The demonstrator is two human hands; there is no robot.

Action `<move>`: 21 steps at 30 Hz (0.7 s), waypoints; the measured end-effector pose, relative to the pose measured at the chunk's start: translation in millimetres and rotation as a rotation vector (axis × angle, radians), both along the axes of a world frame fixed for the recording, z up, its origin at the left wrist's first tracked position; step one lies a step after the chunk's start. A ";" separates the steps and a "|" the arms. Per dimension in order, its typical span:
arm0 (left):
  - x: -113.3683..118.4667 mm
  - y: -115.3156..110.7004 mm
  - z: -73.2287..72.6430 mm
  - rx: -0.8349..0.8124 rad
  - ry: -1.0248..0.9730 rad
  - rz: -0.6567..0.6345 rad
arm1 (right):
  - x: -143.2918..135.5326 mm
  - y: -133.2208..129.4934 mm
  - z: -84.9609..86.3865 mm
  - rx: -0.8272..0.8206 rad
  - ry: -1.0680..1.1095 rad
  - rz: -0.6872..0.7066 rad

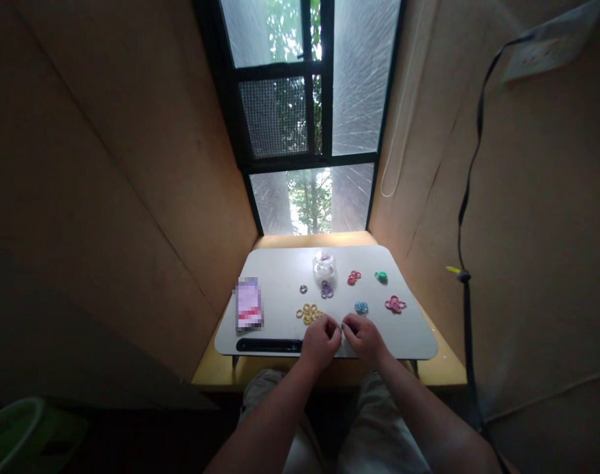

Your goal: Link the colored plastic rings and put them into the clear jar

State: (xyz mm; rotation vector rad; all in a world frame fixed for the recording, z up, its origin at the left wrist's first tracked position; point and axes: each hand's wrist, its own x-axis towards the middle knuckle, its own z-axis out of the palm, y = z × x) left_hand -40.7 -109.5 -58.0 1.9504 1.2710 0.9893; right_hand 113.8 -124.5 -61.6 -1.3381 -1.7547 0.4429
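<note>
My left hand and my right hand meet over the front of the white lap table. Both are closed in a pinch, fingertips almost touching, around something too small to make out. Just beyond my left hand lies a pile of yellow rings that look like small hair ties. Blue rings lie beyond my right hand. Farther back are purple rings, a single dark purple ring, red rings, green rings and pink rings.
A clear plastic jar stands at the back middle of the table. On the left lies a pixelated purple-pink packet or phone. A black slot or handle runs along the front edge. A dark cord hangs at the right.
</note>
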 end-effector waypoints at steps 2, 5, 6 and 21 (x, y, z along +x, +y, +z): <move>1.2 1.1 -0.4 -0.003 -0.012 0.026 | 0.0 -0.3 1.1 0.000 0.005 0.004; 2.7 2.5 0.6 -0.014 -0.030 0.045 | -0.1 -0.7 2.9 -0.007 0.010 0.013; 3.0 2.9 1.2 -0.015 -0.031 0.045 | -0.1 -0.7 3.3 -0.008 0.010 0.015; 2.1 2.9 1.0 -0.024 0.055 0.014 | -0.8 -1.0 1.5 -0.020 0.020 -0.011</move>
